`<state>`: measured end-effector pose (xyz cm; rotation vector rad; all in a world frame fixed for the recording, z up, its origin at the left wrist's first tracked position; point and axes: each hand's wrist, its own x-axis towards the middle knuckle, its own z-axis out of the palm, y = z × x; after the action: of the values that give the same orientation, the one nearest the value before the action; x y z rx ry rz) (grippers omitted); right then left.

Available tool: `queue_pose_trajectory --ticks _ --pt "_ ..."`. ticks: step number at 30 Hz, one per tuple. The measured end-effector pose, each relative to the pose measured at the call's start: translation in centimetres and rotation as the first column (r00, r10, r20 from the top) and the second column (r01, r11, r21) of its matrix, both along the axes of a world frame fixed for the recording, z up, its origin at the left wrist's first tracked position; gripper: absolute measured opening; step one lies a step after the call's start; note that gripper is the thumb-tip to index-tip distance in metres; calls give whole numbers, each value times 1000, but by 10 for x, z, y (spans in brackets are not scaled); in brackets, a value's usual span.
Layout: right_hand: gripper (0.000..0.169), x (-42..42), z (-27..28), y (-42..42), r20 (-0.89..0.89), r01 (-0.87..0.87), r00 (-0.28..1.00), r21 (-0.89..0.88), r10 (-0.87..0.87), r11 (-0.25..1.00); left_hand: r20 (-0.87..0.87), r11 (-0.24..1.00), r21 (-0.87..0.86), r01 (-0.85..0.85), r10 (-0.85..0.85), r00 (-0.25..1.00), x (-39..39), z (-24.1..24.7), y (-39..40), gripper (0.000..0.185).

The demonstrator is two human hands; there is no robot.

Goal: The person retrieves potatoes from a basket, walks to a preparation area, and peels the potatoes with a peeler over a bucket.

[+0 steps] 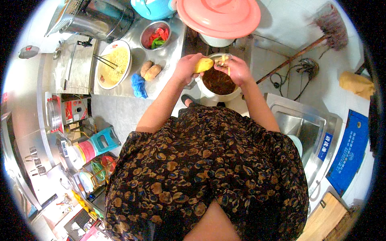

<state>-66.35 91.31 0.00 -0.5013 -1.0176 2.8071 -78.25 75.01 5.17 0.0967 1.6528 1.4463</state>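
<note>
My left hand (pixel 189 68) grips a peeled yellow potato (pixel 204 65). Close to its right end, my right hand (pixel 236 70) is closed around what looks like a peeler (pixel 223 57), mostly covered by the fingers, with pale strips of peel clinging to it. Both hands are above a white bucket (pixel 211 94) that holds dark brown matter. Unpeeled brown potatoes (pixel 153 72) rest on the steel counter (pixel 137 57) to the left, beside a crumpled blue plastic bag or cloth (pixel 138 86).
A large bowl (pixel 129 64) of shredded pale food with chopsticks and a metal bowl (pixel 146 45) of red and green peppers stand on the counter. Ahead is a pink-lidded bucket (pixel 218 15). To the right are a mop (pixel 291 61) and a steel sink (pixel 297 120).
</note>
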Motion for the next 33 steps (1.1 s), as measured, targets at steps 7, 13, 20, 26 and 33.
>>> queue_pose_trajectory --ticks 7,13,20,26,33 --pt "18 -4 -2 -5 66 4 998 194 -17 981 -50 999 -35 -4 3 999 2 1 4 33" --pt "20 -1 -2 -1 -20 -6 1000 3 6 1000 -267 990 -137 31 -67 961 3 -5 4 33" --pt "21 -1 -4 2 104 5 994 186 -24 983 -281 991 -117 67 -98 955 10 8 11 35" --pt "20 1 -9 6 49 25 999 -38 -23 999 -136 1000 -22 -1 -2 991 8 0 8 38" --pt "19 -4 -23 -5 50 -52 998 439 33 897 -477 981 -190 -35 -61 877 8 -29 7 37"
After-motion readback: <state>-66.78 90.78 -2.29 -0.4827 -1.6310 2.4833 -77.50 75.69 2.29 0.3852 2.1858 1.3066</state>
